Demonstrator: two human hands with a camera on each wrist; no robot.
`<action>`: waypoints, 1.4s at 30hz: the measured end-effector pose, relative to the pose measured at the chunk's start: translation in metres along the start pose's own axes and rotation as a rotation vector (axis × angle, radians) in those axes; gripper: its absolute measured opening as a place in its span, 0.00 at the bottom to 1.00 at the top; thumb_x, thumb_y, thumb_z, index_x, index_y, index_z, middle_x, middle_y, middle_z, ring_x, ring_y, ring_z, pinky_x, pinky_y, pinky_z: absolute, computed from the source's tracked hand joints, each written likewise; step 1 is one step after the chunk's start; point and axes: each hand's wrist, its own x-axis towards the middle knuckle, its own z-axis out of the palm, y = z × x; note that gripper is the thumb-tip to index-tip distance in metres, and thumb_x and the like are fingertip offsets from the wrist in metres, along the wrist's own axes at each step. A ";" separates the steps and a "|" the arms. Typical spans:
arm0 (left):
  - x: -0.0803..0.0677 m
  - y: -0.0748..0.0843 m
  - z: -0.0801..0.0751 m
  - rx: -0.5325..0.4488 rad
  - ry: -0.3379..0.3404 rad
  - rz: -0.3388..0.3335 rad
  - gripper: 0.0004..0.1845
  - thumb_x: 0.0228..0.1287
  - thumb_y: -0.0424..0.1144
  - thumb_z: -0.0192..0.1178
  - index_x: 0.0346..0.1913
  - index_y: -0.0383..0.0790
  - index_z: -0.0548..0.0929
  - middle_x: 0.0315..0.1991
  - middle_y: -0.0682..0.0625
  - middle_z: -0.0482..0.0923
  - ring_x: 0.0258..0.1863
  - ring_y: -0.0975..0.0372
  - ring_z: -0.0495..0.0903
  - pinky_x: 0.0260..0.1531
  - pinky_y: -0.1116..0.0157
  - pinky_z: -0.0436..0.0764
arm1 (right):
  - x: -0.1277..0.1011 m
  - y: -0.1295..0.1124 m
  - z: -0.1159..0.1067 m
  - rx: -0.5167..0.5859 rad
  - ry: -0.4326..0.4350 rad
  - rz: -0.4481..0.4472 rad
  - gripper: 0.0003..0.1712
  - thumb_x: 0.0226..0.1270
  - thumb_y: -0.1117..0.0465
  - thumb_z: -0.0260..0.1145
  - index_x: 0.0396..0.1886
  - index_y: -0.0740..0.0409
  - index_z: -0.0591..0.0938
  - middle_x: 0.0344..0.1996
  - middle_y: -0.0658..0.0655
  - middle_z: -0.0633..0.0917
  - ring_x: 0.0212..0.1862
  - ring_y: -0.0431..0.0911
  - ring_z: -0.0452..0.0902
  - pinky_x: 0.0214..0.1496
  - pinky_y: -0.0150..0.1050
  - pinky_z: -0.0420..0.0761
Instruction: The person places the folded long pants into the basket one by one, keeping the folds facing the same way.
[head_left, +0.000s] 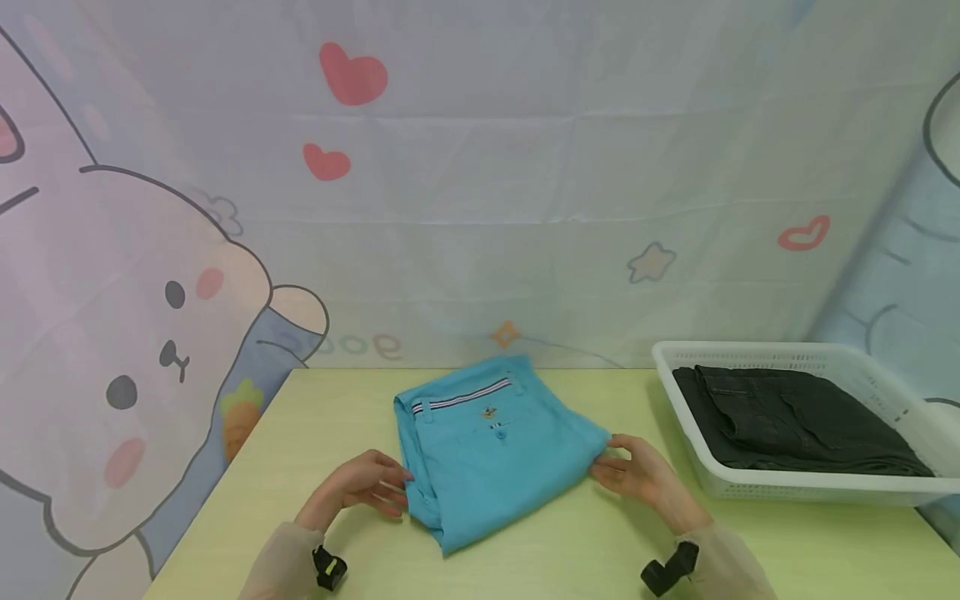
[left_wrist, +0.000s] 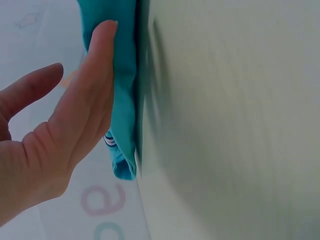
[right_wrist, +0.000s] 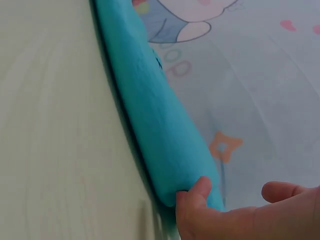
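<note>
Folded turquoise trousers (head_left: 498,458) lie at a slant on the table, showing a striped waistband trim and a buttoned back pocket. At their left edge is my left hand (head_left: 369,483), its fingers extended against the fabric. The left wrist view shows those fingers (left_wrist: 95,85) flat along the folded side, the thumb apart from it. My right hand (head_left: 633,473) touches the right corner of the trousers with its fingertips. From the right wrist, bent fingers (right_wrist: 192,210) press at the end of the fold, while the thumb stands away from the cloth.
A white plastic basket (head_left: 678,408) stands on the right of the pale yellow table (head_left: 262,450), with folded dark garments (head_left: 802,421) inside. Behind the table hangs a printed cloth backdrop (head_left: 480,167) with a cartoon rabbit and hearts.
</note>
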 end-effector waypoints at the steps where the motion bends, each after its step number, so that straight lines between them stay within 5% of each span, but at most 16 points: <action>1: -0.001 0.000 0.002 -0.012 -0.018 -0.003 0.17 0.63 0.32 0.48 0.49 0.18 0.72 0.40 0.34 0.80 0.36 0.50 0.83 0.36 0.53 0.81 | 0.002 -0.002 0.000 0.011 0.002 0.000 0.38 0.67 0.60 0.43 0.69 0.56 0.33 0.64 0.77 0.46 0.56 0.58 0.60 0.58 0.43 0.68; 5: -0.005 0.001 0.014 -0.054 -0.092 -0.005 0.18 0.63 0.33 0.49 0.50 0.19 0.72 0.44 0.33 0.78 0.40 0.48 0.82 0.38 0.52 0.80 | 0.009 -0.008 0.001 0.042 0.034 -0.009 0.41 0.68 0.59 0.41 0.68 0.54 0.26 0.66 0.73 0.43 0.64 0.58 0.50 0.66 0.47 0.57; 10: -0.009 0.006 0.033 -0.067 -0.151 -0.011 0.19 0.63 0.34 0.50 0.51 0.20 0.72 0.45 0.33 0.78 0.40 0.47 0.81 0.38 0.52 0.80 | 0.018 -0.014 0.001 -0.065 0.080 -0.046 0.39 0.67 0.58 0.41 0.69 0.56 0.31 0.65 0.71 0.51 0.59 0.55 0.59 0.66 0.53 0.55; 17: -0.014 0.011 0.061 -0.088 -0.169 -0.047 0.18 0.62 0.33 0.51 0.50 0.23 0.74 0.45 0.32 0.78 0.40 0.46 0.81 0.36 0.53 0.81 | 0.036 -0.021 0.000 0.006 0.080 -0.072 0.32 0.67 0.57 0.45 0.65 0.55 0.44 0.66 0.67 0.51 0.64 0.54 0.51 0.65 0.61 0.51; 24: -0.018 0.012 0.081 -0.148 -0.183 -0.073 0.19 0.61 0.33 0.52 0.52 0.24 0.73 0.48 0.33 0.76 0.41 0.45 0.81 0.37 0.53 0.81 | 0.053 -0.028 -0.001 0.022 0.046 -0.096 0.31 0.68 0.57 0.43 0.66 0.52 0.42 0.69 0.67 0.44 0.69 0.55 0.40 0.65 0.59 0.53; 30: -0.021 0.014 0.091 -0.189 -0.194 -0.075 0.20 0.60 0.32 0.52 0.54 0.24 0.71 0.52 0.34 0.73 0.43 0.45 0.80 0.38 0.53 0.80 | 0.062 -0.031 -0.002 0.013 0.019 -0.093 0.35 0.70 0.58 0.40 0.69 0.54 0.34 0.69 0.68 0.42 0.70 0.55 0.38 0.66 0.60 0.49; 42: -0.019 0.017 0.092 -0.201 -0.231 -0.101 0.22 0.62 0.35 0.50 0.57 0.24 0.68 0.51 0.34 0.74 0.46 0.46 0.78 0.40 0.53 0.80 | 0.060 -0.027 -0.006 0.033 0.001 -0.101 0.35 0.70 0.60 0.38 0.70 0.57 0.34 0.69 0.66 0.39 0.71 0.54 0.36 0.68 0.58 0.48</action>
